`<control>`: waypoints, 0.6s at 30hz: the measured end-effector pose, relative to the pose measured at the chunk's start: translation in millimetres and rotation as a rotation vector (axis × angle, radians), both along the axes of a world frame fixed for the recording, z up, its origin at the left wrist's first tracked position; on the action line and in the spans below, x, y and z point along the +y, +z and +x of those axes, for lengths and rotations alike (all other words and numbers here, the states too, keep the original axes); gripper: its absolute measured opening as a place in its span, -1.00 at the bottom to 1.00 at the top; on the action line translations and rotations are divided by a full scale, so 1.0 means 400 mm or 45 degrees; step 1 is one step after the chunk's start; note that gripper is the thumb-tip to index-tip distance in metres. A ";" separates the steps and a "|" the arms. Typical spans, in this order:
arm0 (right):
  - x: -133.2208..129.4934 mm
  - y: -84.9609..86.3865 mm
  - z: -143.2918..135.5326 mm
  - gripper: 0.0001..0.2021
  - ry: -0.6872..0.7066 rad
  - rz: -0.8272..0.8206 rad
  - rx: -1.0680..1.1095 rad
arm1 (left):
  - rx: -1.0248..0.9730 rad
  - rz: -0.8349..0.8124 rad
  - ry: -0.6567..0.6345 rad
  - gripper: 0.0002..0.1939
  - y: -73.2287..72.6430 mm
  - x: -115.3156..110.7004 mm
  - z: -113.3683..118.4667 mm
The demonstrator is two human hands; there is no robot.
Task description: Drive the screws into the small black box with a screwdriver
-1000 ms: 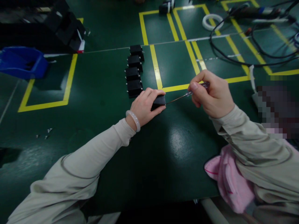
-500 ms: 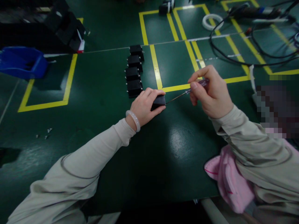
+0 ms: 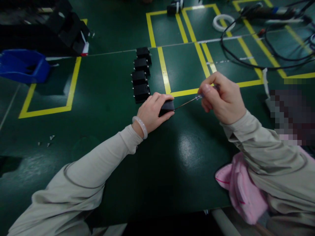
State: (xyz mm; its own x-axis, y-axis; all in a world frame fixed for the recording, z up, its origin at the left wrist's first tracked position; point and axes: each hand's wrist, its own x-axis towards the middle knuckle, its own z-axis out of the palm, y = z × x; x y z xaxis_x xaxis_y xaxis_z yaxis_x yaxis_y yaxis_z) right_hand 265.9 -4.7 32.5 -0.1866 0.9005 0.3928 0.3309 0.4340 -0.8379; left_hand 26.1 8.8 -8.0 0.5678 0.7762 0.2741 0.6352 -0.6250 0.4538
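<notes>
My left hand (image 3: 154,111) grips a small black block (image 3: 167,106) against the green table, thumb on the near side and fingers over the far side. In my right hand (image 3: 221,96) is a screwdriver (image 3: 188,102) with a clear handle, closed between thumb and fingers. Its thin shaft slants down to the left, and the tip meets the right end of the block. Just beyond my left hand, several similar black blocks (image 3: 141,91) stand in a row, small screws sticking out at their sides.
Several loose screws (image 3: 49,143) lie at left. A blue bin (image 3: 24,67) and black bins (image 3: 66,29) stand at the far left. A white ring (image 3: 223,23), black cable (image 3: 236,57) and dark tool (image 3: 270,13) lie at the back right. Pink cloth (image 3: 243,190) hangs near my right sleeve.
The fingers of my right hand have shifted around the screwdriver handle, which now shows less. My left hand and the block have stayed in place.
</notes>
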 end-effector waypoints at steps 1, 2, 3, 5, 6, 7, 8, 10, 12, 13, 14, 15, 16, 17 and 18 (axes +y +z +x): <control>0.001 -0.001 0.001 -0.72 -0.004 0.008 -0.012 | 0.000 -0.001 0.001 -0.58 0.000 0.000 0.000; 0.002 -0.001 0.001 -0.71 -0.010 0.014 -0.017 | 0.002 -0.004 0.001 -0.58 0.000 0.000 0.000; 0.003 -0.002 0.001 -0.72 -0.016 0.019 -0.021 | 0.003 -0.006 0.002 -0.58 0.001 0.001 0.000; 0.004 0.000 0.000 -0.77 -0.020 0.027 -0.015 | 0.003 -0.007 0.003 -0.58 0.001 0.001 0.000; 0.004 0.001 0.000 -0.78 -0.015 0.023 -0.014 | 0.003 -0.007 0.004 -0.58 0.001 0.001 0.000; 0.004 0.002 0.000 -0.79 -0.009 0.016 -0.016 | 0.001 -0.007 0.005 -0.58 0.001 0.001 0.000; 0.004 0.003 -0.001 -0.78 -0.004 0.011 -0.018 | -0.003 -0.006 0.004 -0.58 0.001 0.001 0.000; 0.003 0.004 0.000 -0.75 0.002 0.010 -0.013 | -0.007 -0.003 0.001 -0.58 0.000 0.000 0.000; 0.002 0.003 0.000 -0.71 -0.011 0.020 -0.019 | -0.008 0.000 0.000 -0.58 0.000 0.000 0.000; 0.001 0.001 0.000 -0.70 -0.020 0.027 -0.024 | -0.006 0.001 0.001 -0.59 0.000 0.000 0.000; 0.001 0.000 0.000 -0.71 -0.029 0.030 -0.031 | -0.004 -0.001 0.003 -0.59 0.000 0.000 0.001; 0.002 -0.001 0.000 -0.72 -0.034 0.030 -0.034 | -0.004 -0.001 0.004 -0.59 0.001 0.000 0.001; 0.002 -0.003 -0.001 -0.74 -0.035 0.039 -0.019 | -0.003 -0.003 0.005 -0.59 0.001 0.000 0.001; 0.003 -0.004 -0.002 -0.77 -0.030 0.040 -0.005 | -0.003 -0.005 0.006 -0.60 0.001 0.000 0.001; 0.004 -0.004 -0.002 -0.77 -0.027 0.043 0.011 | -0.004 -0.007 0.006 -0.60 0.002 0.000 0.001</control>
State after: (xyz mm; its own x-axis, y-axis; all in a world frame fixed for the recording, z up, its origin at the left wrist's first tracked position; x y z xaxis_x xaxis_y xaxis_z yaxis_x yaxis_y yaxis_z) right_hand 264.9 -3.2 30.7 -0.1637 0.8905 0.4244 0.3330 0.4549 -0.8259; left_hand 26.4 8.8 -7.4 0.5635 0.7802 0.2716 0.6366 -0.6197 0.4591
